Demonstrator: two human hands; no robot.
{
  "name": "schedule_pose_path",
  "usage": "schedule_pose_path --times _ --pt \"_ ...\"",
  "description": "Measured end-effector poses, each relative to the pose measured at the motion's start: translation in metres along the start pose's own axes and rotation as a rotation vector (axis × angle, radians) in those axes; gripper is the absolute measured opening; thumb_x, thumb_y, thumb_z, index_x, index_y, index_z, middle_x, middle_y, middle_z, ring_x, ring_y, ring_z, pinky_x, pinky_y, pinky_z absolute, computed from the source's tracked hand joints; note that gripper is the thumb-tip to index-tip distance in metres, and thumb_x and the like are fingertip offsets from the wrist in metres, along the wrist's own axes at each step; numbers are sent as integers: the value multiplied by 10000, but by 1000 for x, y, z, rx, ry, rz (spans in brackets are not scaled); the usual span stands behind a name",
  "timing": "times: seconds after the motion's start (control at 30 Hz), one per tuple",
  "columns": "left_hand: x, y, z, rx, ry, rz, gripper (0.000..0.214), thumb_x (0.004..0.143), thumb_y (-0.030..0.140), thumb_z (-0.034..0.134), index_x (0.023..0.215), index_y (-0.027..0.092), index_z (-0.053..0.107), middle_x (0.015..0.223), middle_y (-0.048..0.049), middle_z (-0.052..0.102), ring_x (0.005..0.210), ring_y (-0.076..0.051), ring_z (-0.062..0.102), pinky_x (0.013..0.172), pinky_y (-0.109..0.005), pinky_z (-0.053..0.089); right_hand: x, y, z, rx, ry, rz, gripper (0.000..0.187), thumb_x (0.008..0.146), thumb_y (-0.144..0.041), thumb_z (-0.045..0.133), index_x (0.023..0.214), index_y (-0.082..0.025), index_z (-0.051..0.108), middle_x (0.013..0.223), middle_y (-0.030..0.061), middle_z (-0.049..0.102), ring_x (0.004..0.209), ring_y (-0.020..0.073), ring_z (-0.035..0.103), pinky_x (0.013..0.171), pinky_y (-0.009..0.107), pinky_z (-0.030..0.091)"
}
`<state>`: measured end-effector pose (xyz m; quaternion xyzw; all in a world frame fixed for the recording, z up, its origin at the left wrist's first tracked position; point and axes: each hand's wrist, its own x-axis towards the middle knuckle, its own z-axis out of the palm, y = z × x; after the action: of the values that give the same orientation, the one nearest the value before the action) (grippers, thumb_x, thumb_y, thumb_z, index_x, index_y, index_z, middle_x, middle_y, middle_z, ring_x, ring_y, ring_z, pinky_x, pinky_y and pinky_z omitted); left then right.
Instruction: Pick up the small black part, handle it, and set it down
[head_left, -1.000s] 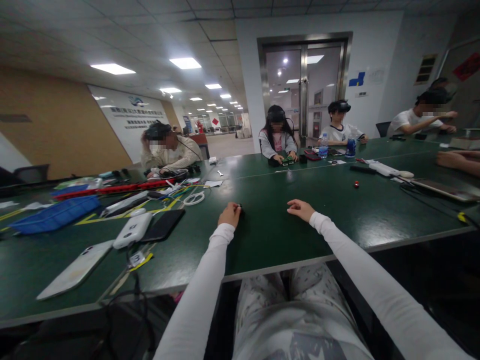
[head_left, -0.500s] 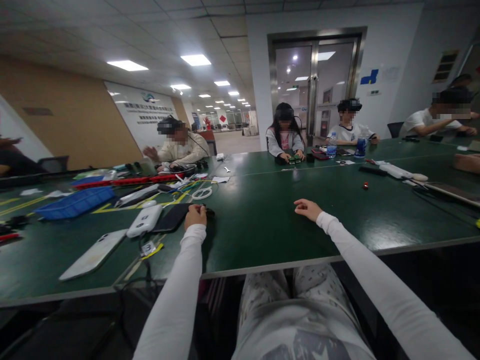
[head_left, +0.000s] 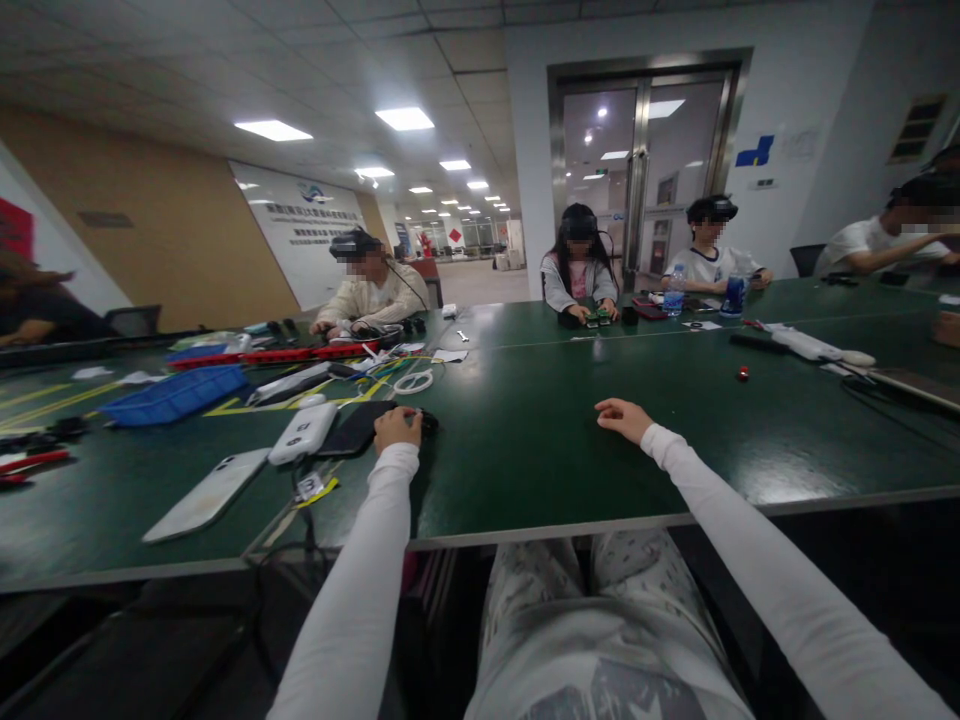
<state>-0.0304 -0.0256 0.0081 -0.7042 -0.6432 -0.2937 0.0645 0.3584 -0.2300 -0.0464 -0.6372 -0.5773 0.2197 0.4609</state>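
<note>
My left hand [head_left: 396, 428] rests on the dark green table [head_left: 540, 450], fingers curled over a small black object [head_left: 427, 423] whose kind I cannot make out. It lies right beside a black phone [head_left: 352, 430]. My right hand [head_left: 622, 418] lies on the table further right, fingers loosely bent and apart, holding nothing. Both arms wear white sleeves.
Left of my hand lie a white power bank [head_left: 302, 434], a white phone [head_left: 206, 495], a blue tray [head_left: 176, 394], cables and a white ring [head_left: 414, 381]. A small red object [head_left: 742, 374] sits at the right. Several people sit around the table's far and side edges.
My left hand slid left across the table with the small black object and now rests beside the black phone. The view turned left. My right hand stayed put.
</note>
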Motion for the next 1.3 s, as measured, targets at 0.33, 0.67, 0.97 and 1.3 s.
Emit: schedule_pose_path --times 0.33,0.67,0.97,1.3 --pt "-3 4 -4 33 -26 4 247 727 359 423 861 188 541 981 -93 516 971 -245 407 773 -359 363 -1 -2 -1 -6 -5 -1 329 641 -275 588 954 -185 548 809 20 593 755 127 557 745 311 432" --pt "-3 5 -3 15 -54 34 231 718 358 451 850 194 546 958 -83 547 950 -230 447 767 -346 380 0 0 0 6 8 -10 321 629 -249 596 941 -179 560 793 20 598 744 124 561 750 309 434" --pt "0 1 1 -13 -97 46 251 718 375 467 885 206 548 951 -74 568 888 -213 499 723 -325 407 -1 -3 0 18 0 3 296 629 -240 601 918 -182 575 796 22 599 749 130 564 753 312 440" --pt "-1 4 -4 -4 -123 43 254 713 355 475 901 209 564 963 -76 560 910 -191 499 764 -297 400 0 -1 -1 -3 -14 -20 282 636 -251 591 911 -188 579 810 21 598 755 130 559 749 312 440"
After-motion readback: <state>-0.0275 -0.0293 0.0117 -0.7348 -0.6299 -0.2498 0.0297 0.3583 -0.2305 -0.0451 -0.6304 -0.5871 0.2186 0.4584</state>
